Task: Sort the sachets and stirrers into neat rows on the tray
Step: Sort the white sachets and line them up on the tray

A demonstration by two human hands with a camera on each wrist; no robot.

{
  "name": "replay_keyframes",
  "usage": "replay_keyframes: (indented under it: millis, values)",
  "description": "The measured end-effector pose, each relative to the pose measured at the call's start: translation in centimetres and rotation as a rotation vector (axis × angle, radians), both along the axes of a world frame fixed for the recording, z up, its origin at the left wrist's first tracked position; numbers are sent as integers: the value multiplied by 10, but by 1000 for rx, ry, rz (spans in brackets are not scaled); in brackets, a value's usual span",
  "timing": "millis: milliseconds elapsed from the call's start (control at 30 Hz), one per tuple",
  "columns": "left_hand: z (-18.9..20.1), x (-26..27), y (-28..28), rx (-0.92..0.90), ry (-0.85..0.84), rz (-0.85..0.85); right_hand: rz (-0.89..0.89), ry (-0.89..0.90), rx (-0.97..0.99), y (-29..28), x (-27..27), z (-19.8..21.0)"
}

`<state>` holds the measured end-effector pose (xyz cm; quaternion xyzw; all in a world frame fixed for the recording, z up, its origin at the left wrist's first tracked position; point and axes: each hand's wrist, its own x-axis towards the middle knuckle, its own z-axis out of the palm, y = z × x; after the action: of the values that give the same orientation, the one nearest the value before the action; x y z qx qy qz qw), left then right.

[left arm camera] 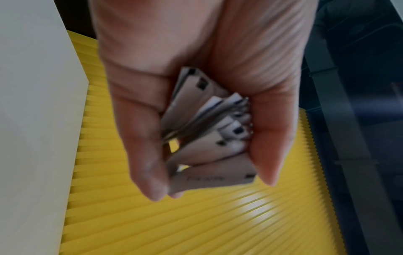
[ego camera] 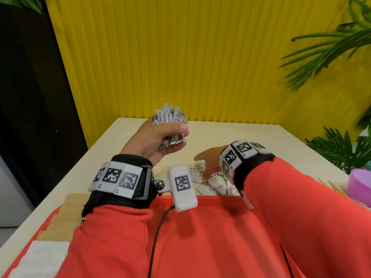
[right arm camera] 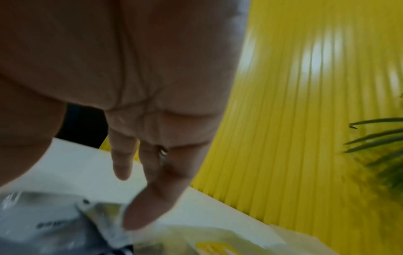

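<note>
Above the desk (ego camera: 261,137), a bundle (ego camera: 168,125) of light, slippery sachets is clutched mid-length by the left hand (ego camera: 158,137), while loose sachets (ego camera: 214,185) are reached for with the right hand's (ego camera: 210,163) relaxed fingers (right arm camera: 139,212).

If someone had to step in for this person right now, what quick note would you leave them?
Left hand: raised above the cream table, gripping a thick bundle of small white paper sachets.
Right hand: fingers straight, reaching down onto a loose pile of white sachets on the table; holds nothing.
Thin wooden stirrers lie at the right edge beside a purple plastic cup.
Done: one bundle gathered.
Left: the tray is not clearly visible, so no rows can be confirmed; everything still needs laying out.
</note>
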<state>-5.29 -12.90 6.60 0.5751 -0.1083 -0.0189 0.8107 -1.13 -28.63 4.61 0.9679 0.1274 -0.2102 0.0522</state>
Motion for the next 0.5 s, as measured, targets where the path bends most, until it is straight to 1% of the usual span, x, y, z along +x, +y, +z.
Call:
replay_keyframes:
  millis: [100,200,367,433,500]
  values:
    - [0,1,1,-8,4,8,134,14,-86,11,-7,-4]
    - [-1,1,3,-11,14,8,199,-21,-51,20,-9,-10]
    - [-1,1,9,-6,27,0,138,-90,34,18,-8,-4]
    - [-1,1,12,-5,26,4,127,-139,26,15,-7,-3]
    - [0,-1,14,-1,22,4,120,-140,-3,12,-5,-9]
